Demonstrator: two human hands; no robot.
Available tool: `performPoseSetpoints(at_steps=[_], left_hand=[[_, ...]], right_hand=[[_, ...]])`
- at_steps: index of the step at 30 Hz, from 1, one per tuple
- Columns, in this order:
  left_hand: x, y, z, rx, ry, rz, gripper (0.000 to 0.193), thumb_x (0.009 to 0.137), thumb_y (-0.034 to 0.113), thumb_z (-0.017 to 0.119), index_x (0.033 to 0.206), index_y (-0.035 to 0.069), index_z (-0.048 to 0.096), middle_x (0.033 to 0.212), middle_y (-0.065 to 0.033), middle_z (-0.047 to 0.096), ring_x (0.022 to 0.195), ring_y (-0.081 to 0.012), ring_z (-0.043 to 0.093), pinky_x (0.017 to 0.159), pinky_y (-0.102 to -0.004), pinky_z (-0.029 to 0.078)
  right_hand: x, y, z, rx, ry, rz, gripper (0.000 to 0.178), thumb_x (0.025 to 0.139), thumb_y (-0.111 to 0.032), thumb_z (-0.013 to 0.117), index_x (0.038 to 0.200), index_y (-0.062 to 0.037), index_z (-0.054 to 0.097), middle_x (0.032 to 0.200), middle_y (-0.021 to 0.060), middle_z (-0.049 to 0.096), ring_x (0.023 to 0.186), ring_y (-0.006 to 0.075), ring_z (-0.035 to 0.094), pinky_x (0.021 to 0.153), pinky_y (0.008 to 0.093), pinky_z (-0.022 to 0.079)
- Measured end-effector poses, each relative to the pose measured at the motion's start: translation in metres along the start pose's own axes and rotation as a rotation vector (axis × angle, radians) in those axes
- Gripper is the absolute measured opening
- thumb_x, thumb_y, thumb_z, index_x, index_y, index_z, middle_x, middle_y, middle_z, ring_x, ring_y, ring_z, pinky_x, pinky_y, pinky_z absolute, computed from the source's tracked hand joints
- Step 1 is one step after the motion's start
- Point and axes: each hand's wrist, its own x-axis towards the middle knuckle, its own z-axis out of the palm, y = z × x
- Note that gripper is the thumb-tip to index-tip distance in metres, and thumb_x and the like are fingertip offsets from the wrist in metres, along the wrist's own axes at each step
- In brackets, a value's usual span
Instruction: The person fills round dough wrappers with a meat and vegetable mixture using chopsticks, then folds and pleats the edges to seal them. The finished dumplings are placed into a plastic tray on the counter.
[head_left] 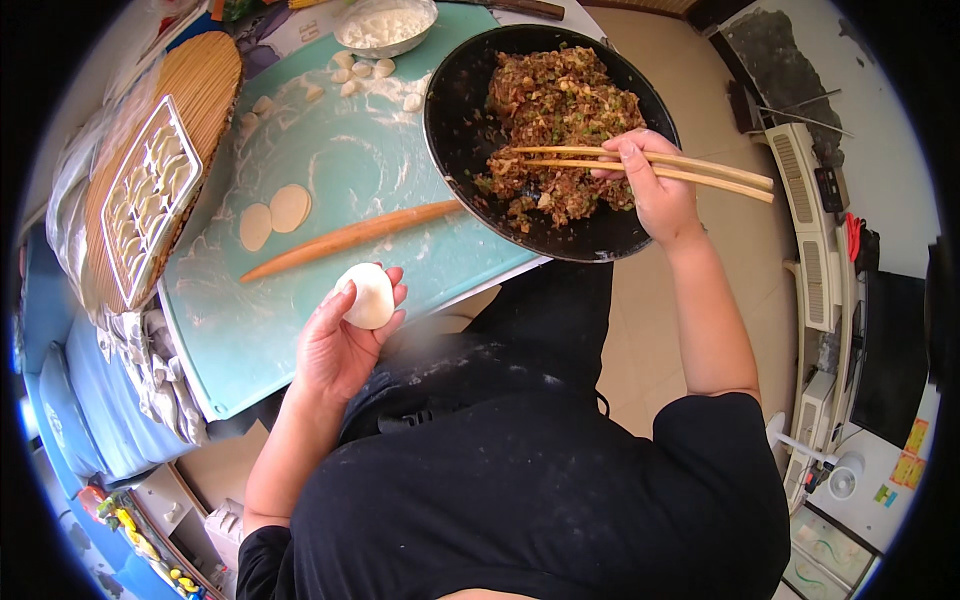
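While the left hand (338,352) holds a round dough wrapper (370,297) near the front edge of the green mat (375,185), the right hand (655,185) works over the black pan (452,130). The left fingers curl behind the wrapper, with the thumb at its left edge, so the pale disc sits tilted in their grip — clear of the mat. The right fingers are closed around a pair of wooden chopsticks (715,178), whose tips reach into the left part of the meat filling (565,95). That filling, brown with green flecks, is heaped in the pan, which overlaps the right side of the mat.

Between the held wrapper and the pan, a tapered rolling pin (350,240) lies slantwise on the mat, its right end close to the pan's rim. Just beyond its left half rest flat dough rounds (290,207), edges overlapping. Farther back, small dough pieces (361,70) lie scattered in loose flour, near a bowl (388,50) of white powder. On the left, a white-rimmed tray (185,130) of folded dumplings (155,195) lies on a round slatted board (215,75).
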Motion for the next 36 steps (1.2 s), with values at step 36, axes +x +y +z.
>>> performPoseSetpoints(at_steps=[36], left_hand=[[0.010,-0.009,0.017,0.043,-0.048,-0.001,0.042,0.085,0.023,0.055,0.117,-0.002,0.044,0.116,-0.0193,0.052,0.106,-0.0279,0.053,0.091,-0.0377,0.043]], right_hand=[[0.021,0.020,0.003,0.574,0.252,0.529,0.031,0.090,-0.030,0.048,0.086,0.0006,0.054,0.082,0.0169,0.060,0.070,0.0241,0.064,0.060,0.0289,0.055]])
